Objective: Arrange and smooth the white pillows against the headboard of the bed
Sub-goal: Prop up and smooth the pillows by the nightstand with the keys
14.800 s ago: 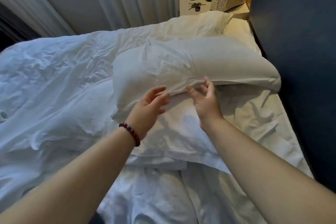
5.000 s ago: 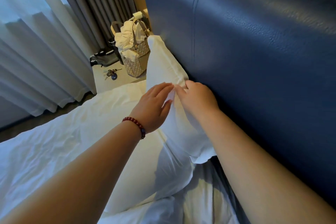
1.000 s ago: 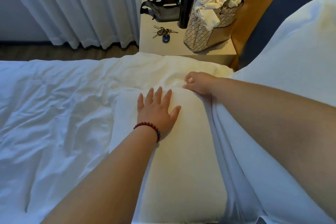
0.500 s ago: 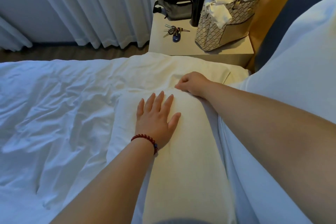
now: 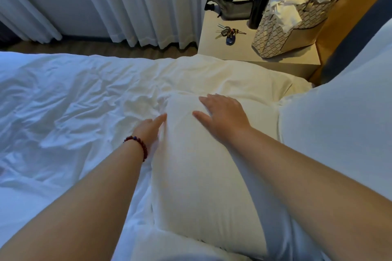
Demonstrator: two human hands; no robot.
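Smoothing the flat pillow [image 5: 203, 176] beside the upright pillow [image 5: 339, 133] at the headboard [image 5: 347, 34].

Head view: the right hand [image 5: 222, 118] lies open, palm down, on the flat pillow's far end toward 12 o'clock, likely pressing out creases. The left hand [image 5: 148, 129], fingers extended and gripping nothing, touches its 9 o'clock edge against the duvet [image 5: 63, 112], seemingly to square it. The nightstand [image 5: 212, 44] sits at 1 o'clock.

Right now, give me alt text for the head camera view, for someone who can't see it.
Two bare hands work a white pillow lying on a rumpled white bed: the right hand flat on top, the left hand at its side edge. Behind, a nightstand holds keys, a dark bottle and a patterned bag.
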